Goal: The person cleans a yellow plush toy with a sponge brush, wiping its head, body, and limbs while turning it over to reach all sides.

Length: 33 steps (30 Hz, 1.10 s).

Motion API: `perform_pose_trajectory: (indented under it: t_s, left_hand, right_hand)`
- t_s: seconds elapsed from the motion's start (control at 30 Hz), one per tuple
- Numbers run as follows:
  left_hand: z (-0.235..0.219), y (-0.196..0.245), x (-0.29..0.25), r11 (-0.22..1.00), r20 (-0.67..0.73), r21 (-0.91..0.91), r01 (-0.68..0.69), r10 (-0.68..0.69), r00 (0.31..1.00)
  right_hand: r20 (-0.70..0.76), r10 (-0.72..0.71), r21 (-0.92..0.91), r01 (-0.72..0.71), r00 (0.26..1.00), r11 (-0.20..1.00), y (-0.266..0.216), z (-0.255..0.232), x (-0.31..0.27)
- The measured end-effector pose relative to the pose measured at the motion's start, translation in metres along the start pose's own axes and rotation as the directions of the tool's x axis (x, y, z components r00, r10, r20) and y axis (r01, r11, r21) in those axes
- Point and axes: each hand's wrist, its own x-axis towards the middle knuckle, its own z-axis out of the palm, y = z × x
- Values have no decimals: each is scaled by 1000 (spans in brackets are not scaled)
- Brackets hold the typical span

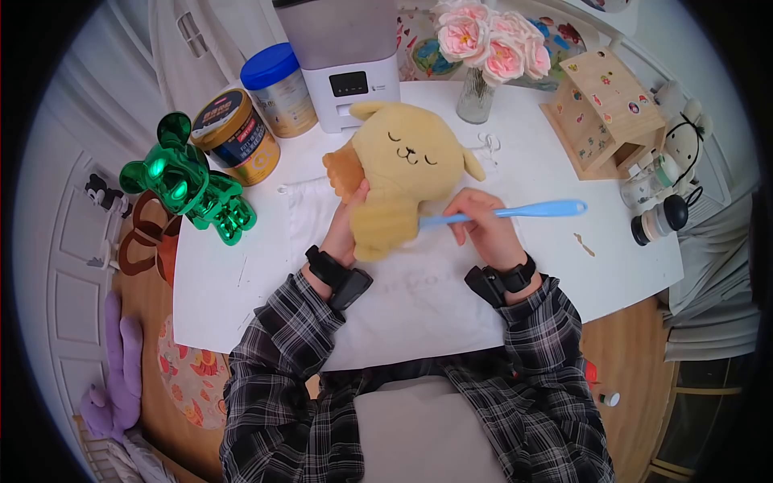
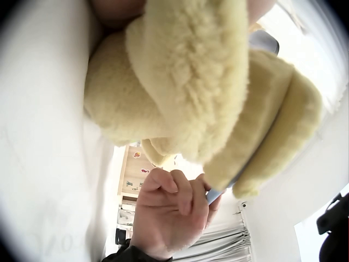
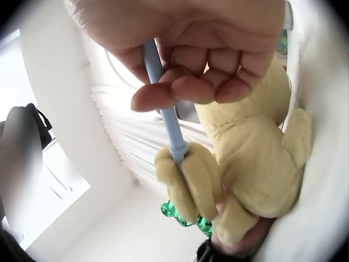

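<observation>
A yellow plush dog (image 1: 411, 153) with stitched closed eyes and a brown patch at its side is held up over the table by my left hand (image 1: 346, 225), which grips it from the left. My right hand (image 1: 487, 225) pinches the light-blue handle (image 1: 547, 209) of a brush. The brush's yellow padded head (image 3: 193, 183) has two lobes, and it overlaps the plush's lower body in the head view. From the left wrist, the brush head (image 2: 272, 125) shows close beside the plush's fuzzy limb (image 2: 191, 71). Part of my left hand is hidden behind the plush.
A white cloth (image 1: 403, 322) lies on the white table (image 1: 205, 298). Around the back stand a green shiny bear figure (image 1: 189, 181), two tubs (image 1: 278, 88), a grey-and-white dispenser (image 1: 354, 80), a flower vase (image 1: 477, 101) and a wooden house (image 1: 604, 113). Small bottles (image 1: 660, 219) stand at the right.
</observation>
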Motion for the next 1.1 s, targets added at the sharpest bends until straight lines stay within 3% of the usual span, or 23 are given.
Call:
perform_pose_trajectory:
  t_s: [0.13, 0.27, 0.37, 0.47, 0.57, 0.67, 0.8, 0.9, 1.0, 1.1]
  left_hand:
    - [-8, -6, 5, 999, -12, -18, -38, 37, 999]
    - [-2, -2, 0, 1000, -26, -25, -14, 14, 1000]
    - [-7, -2, 2, 999, -3, 27, -33, 33, 999]
    - [-5, -1, -2, 997, -6, 72, -19, 20, 1000]
    - [-8, -4, 4, 997, -18, 73, -26, 28, 999]
    - [-3, -4, 3, 999, -30, -22, -39, 38, 999]
    - [-6, -4, 3, 1000, -29, 8, -27, 28, 999]
    - [-12, -5, 3, 1000, 4, 24, -7, 7, 1000]
    - [-3, 2, -1, 998, 14, -12, 63, -62, 998]
    - [-4, 0, 2, 999, -24, -19, 43, -44, 999]
  right_hand:
    - [-183, -227, 175, 259, 957, 950, 2, -12, 5]
    - [-174, -112, 72, 126, 978, 989, 4, -12, 5]
    - [-11, 46, -9, -46, 999, 999, 5, 2, 2]
    - [-46, 49, -103, -54, 998, 993, -2, 10, 0]
    - [-44, -88, 58, 91, 995, 994, -2, -9, 0]
    - [-168, -194, 179, 224, 966, 958, 2, -17, 6]
    - [-161, -68, 45, 76, 985, 996, 4, -5, 5]
    - [-22, 77, -63, -78, 997, 995, 8, 4, 3]
    - [49, 114, -216, -101, 992, 971, 5, 3, -2]
    - [-39, -56, -34, 55, 998, 998, -2, 4, -3]
